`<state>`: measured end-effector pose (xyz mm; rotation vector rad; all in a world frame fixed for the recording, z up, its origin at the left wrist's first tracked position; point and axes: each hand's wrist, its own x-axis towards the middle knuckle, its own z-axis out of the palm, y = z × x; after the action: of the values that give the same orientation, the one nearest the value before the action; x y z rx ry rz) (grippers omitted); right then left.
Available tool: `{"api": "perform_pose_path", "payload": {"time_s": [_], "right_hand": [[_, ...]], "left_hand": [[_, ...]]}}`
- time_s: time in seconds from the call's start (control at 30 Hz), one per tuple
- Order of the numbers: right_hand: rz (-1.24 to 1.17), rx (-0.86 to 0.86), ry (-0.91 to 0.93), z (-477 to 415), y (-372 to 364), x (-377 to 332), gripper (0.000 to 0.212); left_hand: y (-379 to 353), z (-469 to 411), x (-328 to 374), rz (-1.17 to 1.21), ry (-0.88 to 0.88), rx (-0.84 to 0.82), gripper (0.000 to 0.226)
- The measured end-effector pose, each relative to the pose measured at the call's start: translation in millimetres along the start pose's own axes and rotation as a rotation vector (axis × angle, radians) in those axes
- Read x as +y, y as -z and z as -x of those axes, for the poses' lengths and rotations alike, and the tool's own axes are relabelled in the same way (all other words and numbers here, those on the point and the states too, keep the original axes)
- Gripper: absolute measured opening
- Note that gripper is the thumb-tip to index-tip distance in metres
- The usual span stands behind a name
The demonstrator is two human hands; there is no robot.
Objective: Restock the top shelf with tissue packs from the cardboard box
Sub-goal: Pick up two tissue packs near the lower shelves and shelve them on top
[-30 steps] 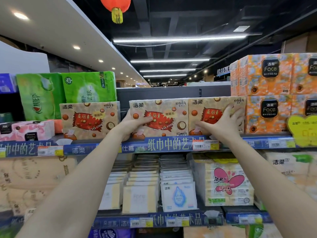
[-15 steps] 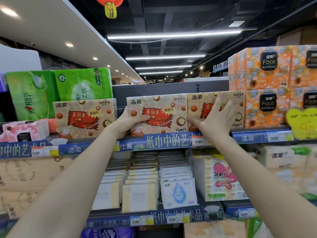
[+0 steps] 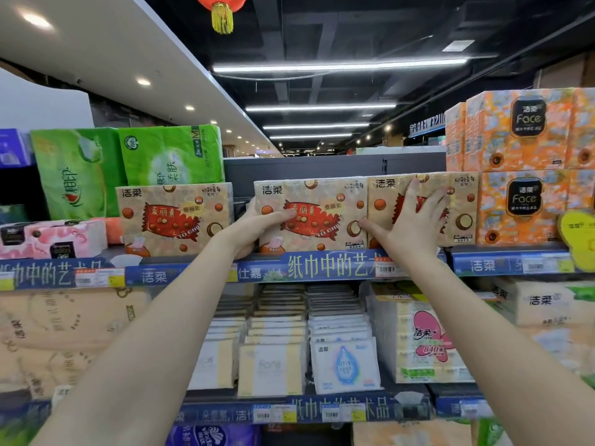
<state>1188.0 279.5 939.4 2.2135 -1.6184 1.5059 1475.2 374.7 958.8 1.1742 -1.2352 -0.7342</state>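
Head view: the left hand (image 3: 257, 225) cups the middle tissue pack (image 3: 310, 214) at its left end; the right hand (image 3: 415, 220) lies flat, fingers spread, on the right-hand pack (image 3: 460, 207). Both packs stand at the top shelf (image 3: 180, 275) front edge. Push evenly, squaring the faces flush; the cardboard box isn't visible.

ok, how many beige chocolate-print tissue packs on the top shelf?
3: left one standing apart, middle one gripped by left hand, right one under right hand. More may sit behind.

A red lantern (image 3: 222, 4) hangs overhead; orange Face boxes (image 3: 528, 130) and green packs (image 3: 170, 156) flank the shelf.
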Motion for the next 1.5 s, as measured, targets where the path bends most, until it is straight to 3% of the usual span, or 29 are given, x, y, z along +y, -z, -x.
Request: {"api": "perform_pose_path", "payload": {"time_s": [0.17, 0.23, 0.3, 0.47, 0.77, 0.9, 1.13, 1.37, 1.43, 1.5], "right_hand": [[0.111, 0.080, 0.003, 9.4, 9.4, 1.6, 0.130], [0.071, 0.134, 0.065, 15.4, 9.0, -0.4, 0.119], [0.019, 0.074, 0.106, 18.6, 5.2, -4.1, 0.111], [0.047, 0.022, 0.118, 16.4, -8.9, -9.1, 0.115], [0.154, 0.065, 0.145, 17.3, -12.5, -7.2, 0.117], [0.220, 0.144, 0.174, 24.1, -8.9, -10.5, 0.107], [0.110, 0.007, 0.226, 10.2, -20.0, -13.3, 0.106], [0.108, -0.014, 0.213, 16.5, -15.4, -10.2, 0.105], [0.120, 0.021, 0.209, 19.6, -8.8, -7.8, 0.103], [0.107, 0.087, 0.224, 19.2, 0.3, -7.2, 0.098]], "left_hand": [[0.7, 4.8, 0.2, -0.115, -0.067, 0.105, 0.100], [-1.0, 7.8, 0.4, -0.140, -0.112, 0.177, 0.095], [-1.0, 8.9, 0.6, -0.166, -0.136, 0.176, 0.086], [-3.0, 11.8, -0.7, -0.250, -0.168, 0.164, 0.070], [-5.1, 22.0, -2.0, -0.404, -0.221, 0.296, 0.098], [1.9, 24.1, 0.1, -0.451, -0.153, 0.195, 0.127], [-2.1, 20.2, -3.0, -0.526, -0.140, 0.218, 0.135], [-6.6, 27.6, 0.6, -0.522, -0.122, 0.256, 0.140], [-13.8, 34.7, 2.7, -0.526, -0.168, 0.338, 0.145], [-22.3, 42.6, 5.3, -0.603, -0.335, 0.517, 0.139]]}}
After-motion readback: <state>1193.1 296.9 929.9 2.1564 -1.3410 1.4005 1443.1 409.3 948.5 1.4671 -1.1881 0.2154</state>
